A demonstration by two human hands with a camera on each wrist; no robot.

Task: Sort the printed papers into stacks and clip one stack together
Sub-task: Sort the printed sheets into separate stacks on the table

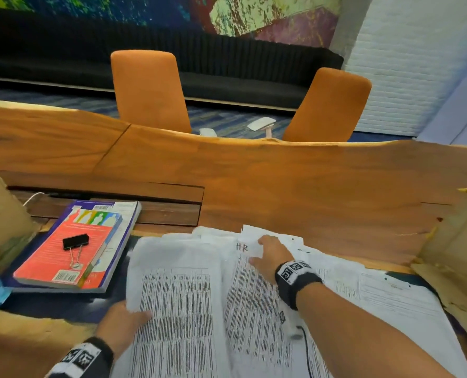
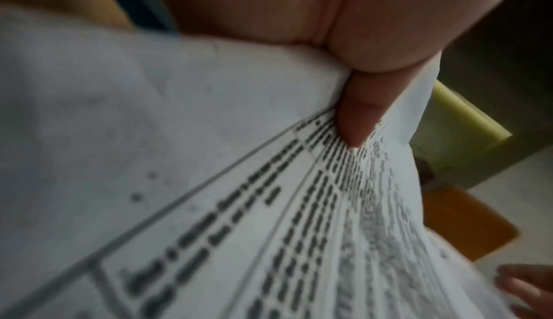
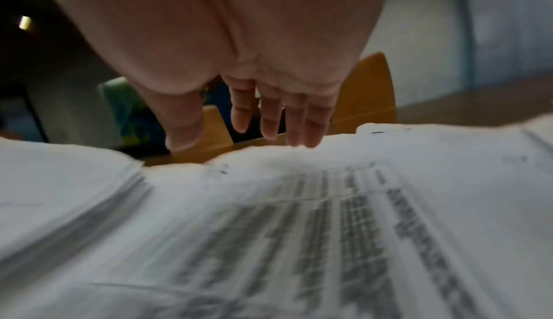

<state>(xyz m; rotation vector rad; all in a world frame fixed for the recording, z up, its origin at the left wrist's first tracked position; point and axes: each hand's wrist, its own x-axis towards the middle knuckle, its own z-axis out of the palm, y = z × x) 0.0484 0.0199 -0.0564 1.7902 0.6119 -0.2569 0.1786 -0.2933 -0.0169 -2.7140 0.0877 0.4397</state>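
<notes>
Wide live-edge wooden surface spans the head view, with two orange upholstered chairs behind it, a long black bench seat along the wall and a multicoloured mural above. Brown cardboard pieces flank the work area on both sides. Spread across the near edge of the surface I see the white printed papers, covered in dense tables of black text; they overlap loosely, and one sheet near the top bears the handwritten letters "H.R". To their left lie two stacked paperback books, the upper one with a red cover, and on that cover rests a black binder clip with its wire handles pointing toward me, well apart from the papers. My left hand pinches the left edge of a lifted sheaf, thumb on the printed face, the other fingers hidden beneath. My right hand reaches over the far top edge of the papers; in the right wrist view its fingers are spread and nearly straight, their tips just at the paper's edge, gripping nothing.
</notes>
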